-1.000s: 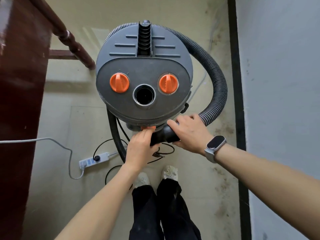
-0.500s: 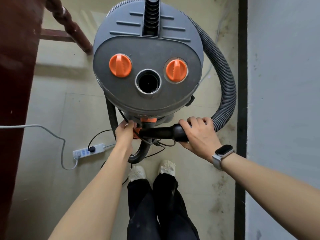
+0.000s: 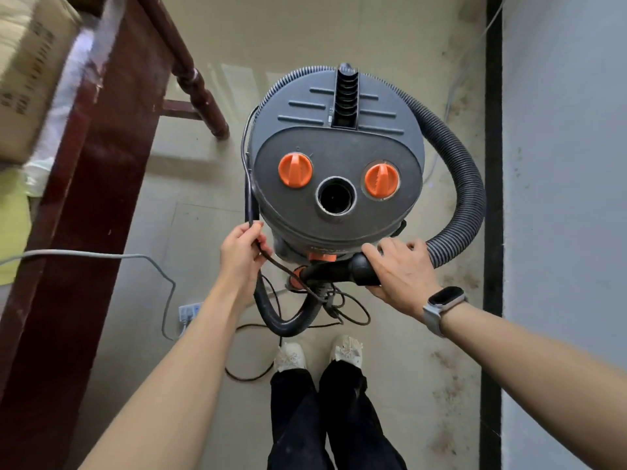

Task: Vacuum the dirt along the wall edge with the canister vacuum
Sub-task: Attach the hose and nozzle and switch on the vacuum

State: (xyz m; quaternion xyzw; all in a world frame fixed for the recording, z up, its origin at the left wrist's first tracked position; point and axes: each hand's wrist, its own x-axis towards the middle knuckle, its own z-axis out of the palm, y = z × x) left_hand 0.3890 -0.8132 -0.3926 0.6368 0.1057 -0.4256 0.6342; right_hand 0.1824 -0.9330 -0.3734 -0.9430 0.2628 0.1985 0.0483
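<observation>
Since the earlier frame, left hand (image 3: 242,252) shifts off the canister vacuum (image 3: 336,167) onto its cord (image 3: 249,195), pinching it. Right hand (image 3: 400,269) grips the hose cuff (image 3: 363,269) below the canister; dirt (image 3: 451,364) lies rightward, along the wall (image 3: 563,198).

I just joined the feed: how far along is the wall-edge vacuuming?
Early, by the look of it. Dirt still lies along the wall edge. In hand: the right hand grips the hose end at the canister vacuum; the left hand holds its black cord. Left: all the vacuuming.
</observation>
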